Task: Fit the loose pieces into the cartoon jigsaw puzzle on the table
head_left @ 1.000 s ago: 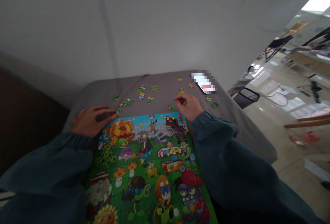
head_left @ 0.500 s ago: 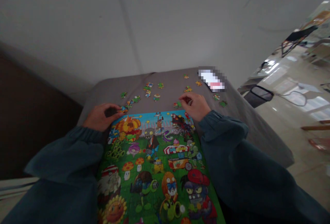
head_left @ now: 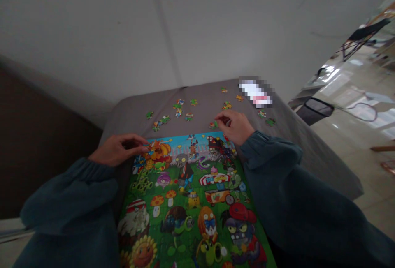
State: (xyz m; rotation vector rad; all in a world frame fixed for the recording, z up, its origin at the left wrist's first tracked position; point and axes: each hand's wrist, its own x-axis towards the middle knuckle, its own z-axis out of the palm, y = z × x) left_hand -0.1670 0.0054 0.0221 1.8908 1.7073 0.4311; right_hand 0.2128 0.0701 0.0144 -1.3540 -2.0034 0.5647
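Note:
A colourful cartoon jigsaw puzzle (head_left: 182, 185) lies in front of me, its picture of plants and zombies largely assembled. Over its top left corner, my left hand (head_left: 119, 149) pinches a small puzzle piece (head_left: 146, 146), mostly covered by the fingers. My right hand (head_left: 236, 126) rests at the top right edge with thumb and forefinger closed together; whether anything is between them is hidden. Right beside those fingertips lies a green and red loose piece (head_left: 213, 125). More loose pieces (head_left: 165, 119) sit close beyond the top left edge.
A grey cloth-covered table (head_left: 138, 105) carries several scattered pieces (head_left: 179, 105) toward the back. At the back right lies a phone-like object (head_left: 256, 94), blurred out. A pale wall (head_left: 200, 29) rises behind the table. Glossy floor (head_left: 342, 136) shows at right.
My left hand has drawn a piece away from the cluster beyond the top left edge, moving it toward me over the puzzle corner. The right hand has hardly moved. The view has shifted slightly.

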